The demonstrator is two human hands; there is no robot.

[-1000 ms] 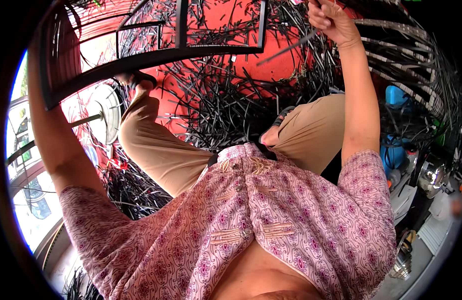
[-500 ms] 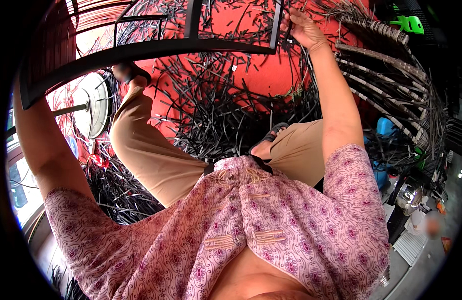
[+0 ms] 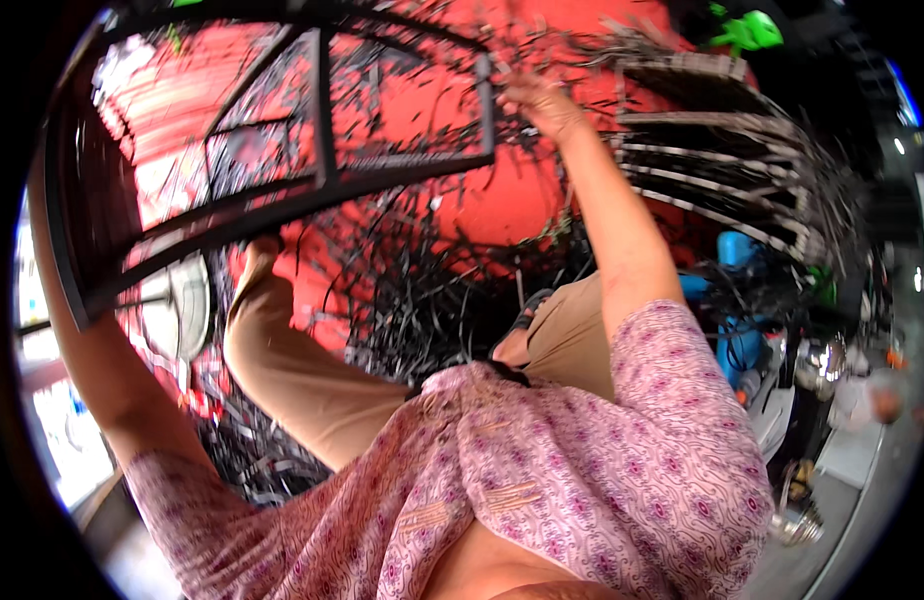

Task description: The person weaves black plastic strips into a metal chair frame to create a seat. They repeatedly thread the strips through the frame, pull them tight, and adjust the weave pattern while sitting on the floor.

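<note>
A black chair-like frame (image 3: 323,120) with bars is held up across the upper left, tilted. A dark panel (image 3: 97,190) of close-set strands fills its left side. My left forearm (image 3: 107,375) runs up behind that panel, which hides the hand and its fingers. My right hand (image 3: 544,108) is raised at the frame's right end bar, fingers pointing left and apart; motion blur leaves contact with the bar unclear. Below the frame, a tangle of black strips (image 3: 422,280) lies between my feet.
A red floor covering (image 3: 482,212) is strewn with black strip scraps. At right stands a grey, partly wrapped rack-like frame (image 3: 717,120). A bright green tool (image 3: 750,32) lies beyond it, with blue objects (image 3: 739,345) nearer. A round pale base (image 3: 179,305) stands by my left leg.
The black frame has tilted and come lower in view, showing more of its bars. My right hand has moved left and slightly down with it. The view has shifted and blurred.
</note>
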